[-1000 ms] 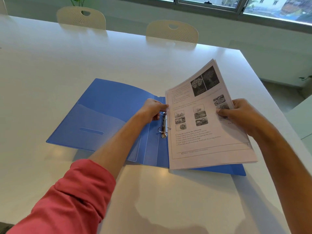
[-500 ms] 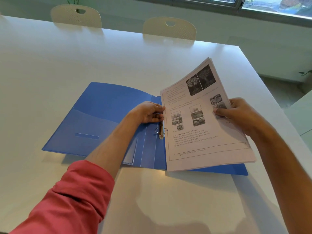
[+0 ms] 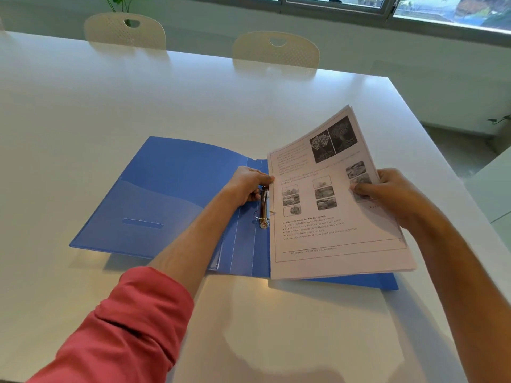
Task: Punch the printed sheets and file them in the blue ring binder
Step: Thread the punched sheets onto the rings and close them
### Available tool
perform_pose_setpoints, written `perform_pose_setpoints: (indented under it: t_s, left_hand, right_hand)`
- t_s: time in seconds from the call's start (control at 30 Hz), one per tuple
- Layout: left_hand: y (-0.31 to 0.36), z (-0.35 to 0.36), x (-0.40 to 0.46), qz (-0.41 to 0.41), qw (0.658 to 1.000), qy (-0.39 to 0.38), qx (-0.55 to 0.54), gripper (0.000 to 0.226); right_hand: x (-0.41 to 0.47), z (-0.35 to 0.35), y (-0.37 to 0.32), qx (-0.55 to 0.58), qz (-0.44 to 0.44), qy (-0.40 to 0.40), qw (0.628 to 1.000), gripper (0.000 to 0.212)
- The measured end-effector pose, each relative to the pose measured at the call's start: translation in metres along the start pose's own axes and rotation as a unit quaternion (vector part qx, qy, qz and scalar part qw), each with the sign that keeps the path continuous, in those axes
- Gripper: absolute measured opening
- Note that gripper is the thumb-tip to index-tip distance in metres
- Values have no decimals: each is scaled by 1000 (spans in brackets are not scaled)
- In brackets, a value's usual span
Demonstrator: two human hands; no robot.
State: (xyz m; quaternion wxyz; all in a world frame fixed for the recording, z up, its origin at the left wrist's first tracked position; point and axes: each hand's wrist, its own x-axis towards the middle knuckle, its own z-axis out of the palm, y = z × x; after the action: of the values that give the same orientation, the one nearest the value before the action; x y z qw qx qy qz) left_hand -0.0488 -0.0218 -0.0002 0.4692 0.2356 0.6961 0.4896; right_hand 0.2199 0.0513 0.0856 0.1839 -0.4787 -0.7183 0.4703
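Printed sheets (image 3: 326, 205), a thin stack, angle up from the right half of an open blue ring binder (image 3: 177, 189) lying flat on a white tabletop (image 3: 138, 100). The right hand (image 3: 387, 194) pinches the stack's outer edge, thumb on the top page. The left hand (image 3: 246, 183) is curled at the spine, fingers closed about the upper end of the metal ring mechanism (image 3: 264, 208), touching the sheets' inner edge. Whether punched holes have met the rings cannot be told. Filing appears under way; doing it well likely means keeping the stack squared, lining both holes over the prongs together, and lowering the paper evenly so no hole tears.
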Motion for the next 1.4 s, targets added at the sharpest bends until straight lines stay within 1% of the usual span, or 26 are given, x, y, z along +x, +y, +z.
perform_pose_setpoints:
  t_s: [0.07,0.2,0.37,0.47,0.53,0.6,0.67,0.73,0.87,1.0,1.13,1.23,1.33,1.4]
  left_hand:
    - [-1,1,-3,10,1000,9,2,9]
    - [-3,6,-5,39,997,53,28,14]
    - [-3,13,-5,71,987,102,99,18]
    - [-2,14,-8,96,977,128,137,21]
    - [-3,13,-15,144,955,161,205,18]
    - [-6,10,-26,203,916,184,291,17]
    - [-9,8,-36,260,887,176,339,26]
    - [-10,7,-44,294,868,142,374,30]
    - [-8,2,-50,277,849,98,439,36]
    - [-7,4,-51,250,846,66,466,47]
    - [-9,9,-47,240,817,62,520,50]
    - [-13,9,-43,233,828,65,506,47]
    - [-15,8,-40,221,830,60,509,45]
    - [-14,8,-40,214,826,53,519,46]
  right_hand:
    - [1,0,10,29,11,0,1000,3]
    - [1,-1,29,85,32,-9,996,11]
    - [6,6,52,122,63,17,990,8]
    - [7,11,64,136,73,16,988,11]
    - [8,12,71,145,72,14,987,12]
    - [9,15,77,143,66,21,987,10]
    - [11,18,82,141,62,32,988,9]
    - [13,21,88,134,61,42,988,11]
    - [16,26,96,117,60,64,989,11]
    - [14,28,97,86,51,85,991,10]
    - [11,27,94,67,51,116,990,14]
    - [9,24,97,57,60,119,989,18]
    - [8,20,101,-14,58,135,989,24]
    - [7,19,103,-84,46,150,984,37]
